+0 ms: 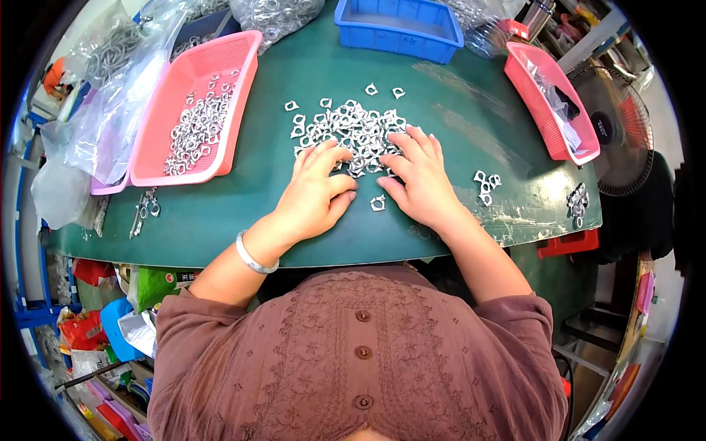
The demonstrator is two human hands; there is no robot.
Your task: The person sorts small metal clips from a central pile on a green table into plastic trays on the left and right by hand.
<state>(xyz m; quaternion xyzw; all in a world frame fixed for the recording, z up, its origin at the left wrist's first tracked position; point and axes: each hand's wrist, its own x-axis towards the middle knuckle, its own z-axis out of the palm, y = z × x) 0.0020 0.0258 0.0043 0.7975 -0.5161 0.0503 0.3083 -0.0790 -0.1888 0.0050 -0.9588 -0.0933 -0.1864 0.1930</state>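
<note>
Green worktop (353, 246), scuffed right of the hands. Silvery ring-shaped parts (357, 125), heaped between and just beyond both hands. Left hand (312, 184) and right hand (423, 180): palms down, fingers parted, loosely bent, tips at the heap's near edges. Single loose part (377, 208), just nearside of right thumb. Small cluster (485, 189), right of right hand. Pink basket (244, 95) with similar parts, left of left hand. Blue tray (397, 40), well beyond both.

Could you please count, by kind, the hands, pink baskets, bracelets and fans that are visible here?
Hands: 2
Pink baskets: 2
Bracelets: 1
Fans: 1
Total: 6, without metal pieces, which overlap too much to count.
</note>
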